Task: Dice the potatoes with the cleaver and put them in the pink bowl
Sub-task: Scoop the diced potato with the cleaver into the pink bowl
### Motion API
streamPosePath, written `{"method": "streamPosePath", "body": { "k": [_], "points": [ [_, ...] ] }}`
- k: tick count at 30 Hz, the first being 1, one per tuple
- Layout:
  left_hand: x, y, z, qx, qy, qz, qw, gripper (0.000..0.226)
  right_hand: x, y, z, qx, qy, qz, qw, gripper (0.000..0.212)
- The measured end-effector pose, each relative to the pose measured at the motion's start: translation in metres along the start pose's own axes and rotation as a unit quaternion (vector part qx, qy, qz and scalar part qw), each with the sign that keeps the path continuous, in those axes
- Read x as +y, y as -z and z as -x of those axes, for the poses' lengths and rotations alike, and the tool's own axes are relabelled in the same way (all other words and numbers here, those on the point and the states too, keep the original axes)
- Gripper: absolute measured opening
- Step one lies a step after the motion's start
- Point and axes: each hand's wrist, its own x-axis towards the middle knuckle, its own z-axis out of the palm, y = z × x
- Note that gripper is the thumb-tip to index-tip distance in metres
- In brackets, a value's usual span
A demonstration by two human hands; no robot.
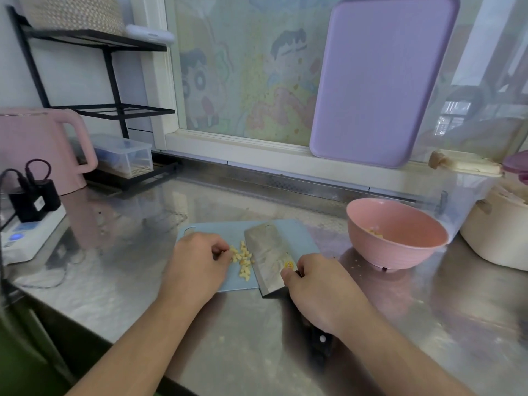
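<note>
A small pile of diced potato lies on the light blue cutting board in the middle of the steel counter. My left hand rests on the board just left of the dice, its fingers curled with the tips against the pile. My right hand grips the cleaver by its dark handle, thumb on the blade near a yellow sticker. The blade lies tilted on the board just right of the dice. The pink bowl stands to the right of the board with a few potato dice inside.
A purple board leans against the window behind. A clear lidded box and a cream pot crowd the right. At the left stand a pink kettle, a power strip with chargers and a black rack.
</note>
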Motion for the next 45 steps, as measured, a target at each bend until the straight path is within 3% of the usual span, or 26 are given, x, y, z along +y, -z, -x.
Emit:
{"method": "streamPosePath", "body": {
  "k": [7,15,21,29,38,41,45],
  "points": [
    [-0.004,-0.003,-0.002,0.024,-0.025,-0.043,0.998,0.009,-0.006,0.002,0.005,0.008,0.000,0.022,1.000,0.037],
    [0.003,-0.002,0.000,-0.052,-0.061,-0.011,0.997,0.016,-0.010,0.003,0.009,0.005,-0.002,0.029,1.000,0.039],
    [-0.002,0.001,-0.003,0.012,-0.005,-0.006,1.000,0.010,-0.009,0.003,0.008,0.001,-0.003,0.026,1.000,0.038],
    [0.000,-0.002,-0.002,-0.030,-0.063,-0.016,0.997,0.017,-0.014,0.005,0.011,-0.005,0.005,0.045,0.999,0.037],
    [0.006,0.002,0.000,-0.043,-0.026,0.023,0.998,0.017,-0.011,0.003,0.009,-0.009,0.002,0.036,0.999,0.038],
    [0.005,0.008,0.002,-0.065,0.007,0.070,0.995,0.028,-0.009,0.004,0.008,-0.010,-0.002,0.027,1.000,0.038],
    [0.000,0.015,0.006,-0.175,-0.003,0.125,0.977,0.044,-0.007,0.004,0.008,-0.006,0.001,0.025,1.000,0.039]
  ]
}}
